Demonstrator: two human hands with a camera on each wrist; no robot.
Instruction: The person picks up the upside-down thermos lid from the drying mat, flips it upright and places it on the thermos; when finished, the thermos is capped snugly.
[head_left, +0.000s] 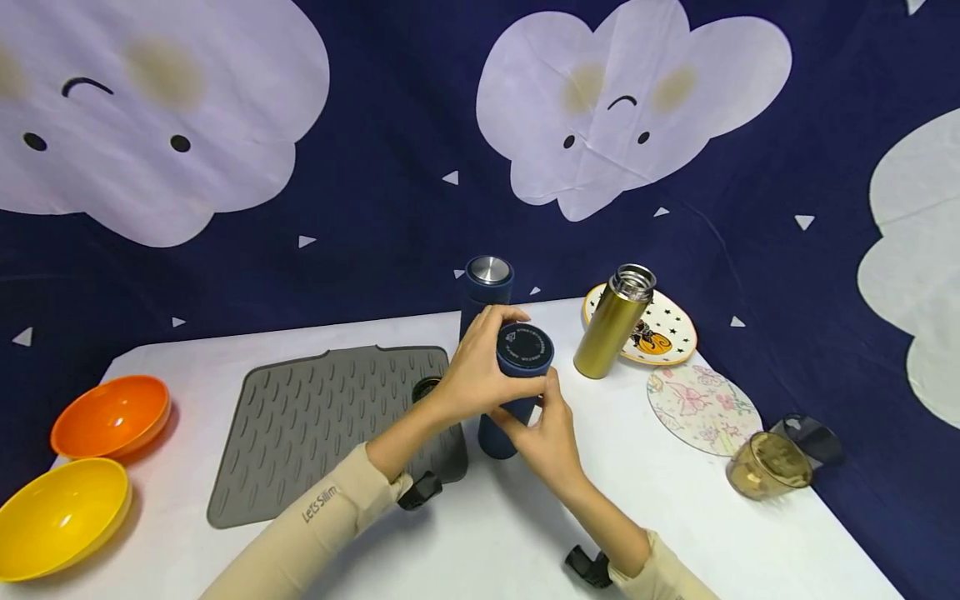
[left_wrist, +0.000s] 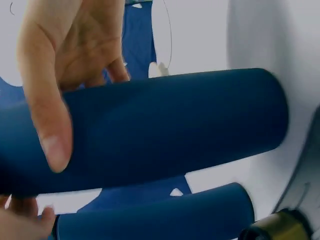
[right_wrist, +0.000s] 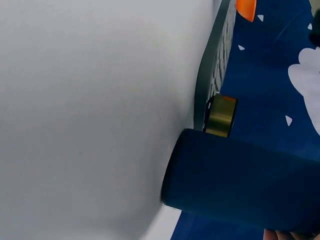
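A dark blue flask [head_left: 517, 392] with a black-topped cap [head_left: 526, 346] stands slightly tilted on the white table [head_left: 480, 533], its base by the mat's right edge. My left hand [head_left: 478, 367] wraps round the flask's upper part just under the cap. My right hand [head_left: 547, 429] holds the body lower down. In the left wrist view my thumb [left_wrist: 47, 115] lies across the blue flask [left_wrist: 175, 130]. In the right wrist view the blue flask [right_wrist: 240, 180] meets the table at its base.
A second blue flask [head_left: 487, 283] with a silver top stands just behind. An open gold flask [head_left: 611, 325] stands by a starred plate [head_left: 671, 333]. A grey mat [head_left: 330, 417] carries a gold lid [head_left: 426, 387]. Orange bowl [head_left: 112, 412], yellow bowl [head_left: 60, 512], floral disc [head_left: 701, 408], tipped brown cup [head_left: 765, 462].
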